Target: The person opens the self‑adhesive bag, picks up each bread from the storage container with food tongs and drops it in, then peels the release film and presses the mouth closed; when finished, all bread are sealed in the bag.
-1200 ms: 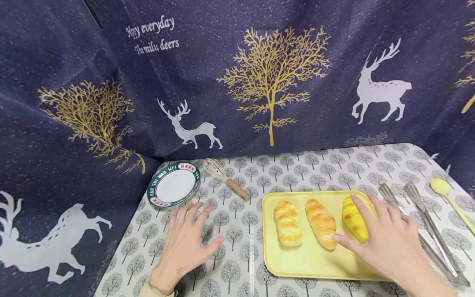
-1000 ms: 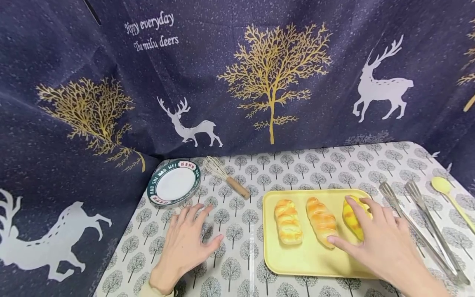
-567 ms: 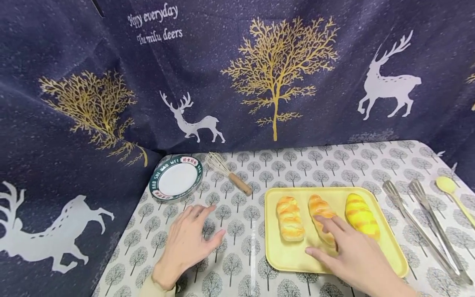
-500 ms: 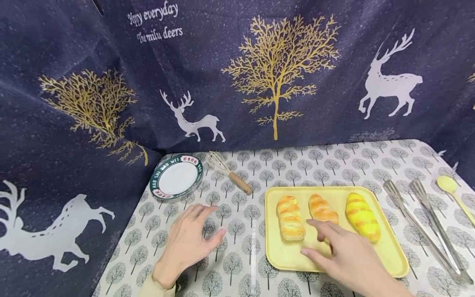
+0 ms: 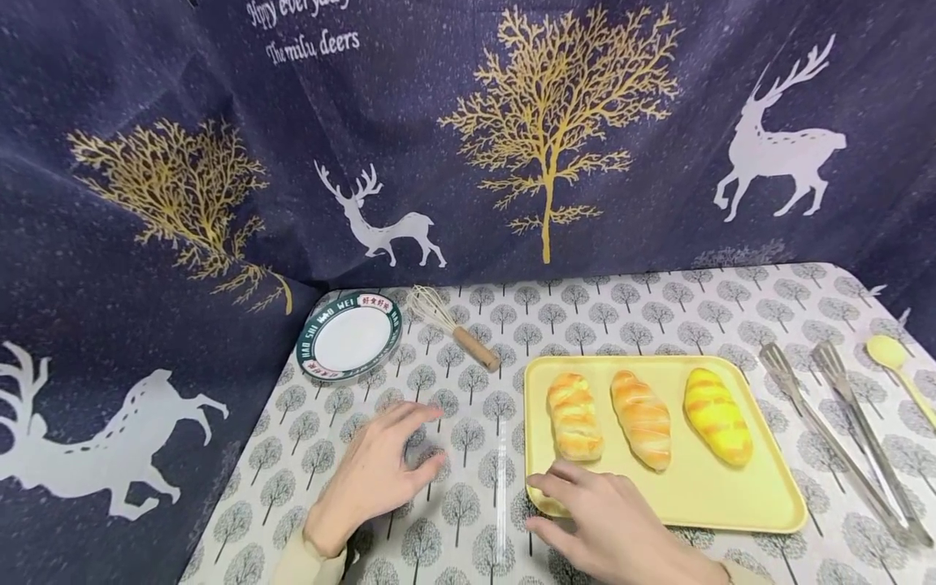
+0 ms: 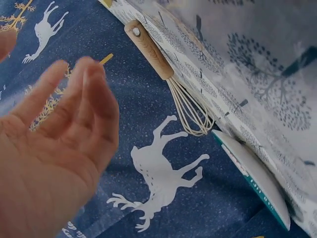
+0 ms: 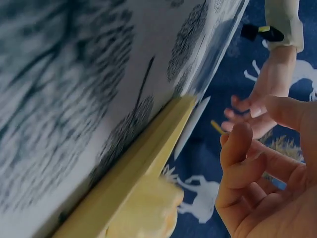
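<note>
My left hand (image 5: 380,471) hovers over the tablecloth left of the yellow tray (image 5: 717,500), fingers spread loosely, nothing held. My right hand (image 5: 607,520) hangs over the tray's near left corner, fingers loosely bent, thumb apart; the right wrist view shows its grasp holding nothing beside the tray's edge (image 7: 163,134). Three bread pieces lie side by side on the tray: a twisted roll (image 5: 575,418) at left, closest to the right hand, a long orange-brown bread (image 5: 641,420) in the middle, and a bright yellow striped bread (image 5: 717,417) at right.
Beyond the left hand lie a green-rimmed plate (image 5: 314,349) and a whisk (image 5: 475,349) with a wooden handle. Right of the tray are two long metal utensils, one with a slotted head (image 5: 779,363), and a yellow spoon (image 5: 886,352). A dark curtain (image 5: 614,236) hangs behind the table.
My right hand has swept left and toward me, from over the yellow bread, past the middle one, to the tray's near left corner. The left hand and breads stay put; the view tilts down slightly.
</note>
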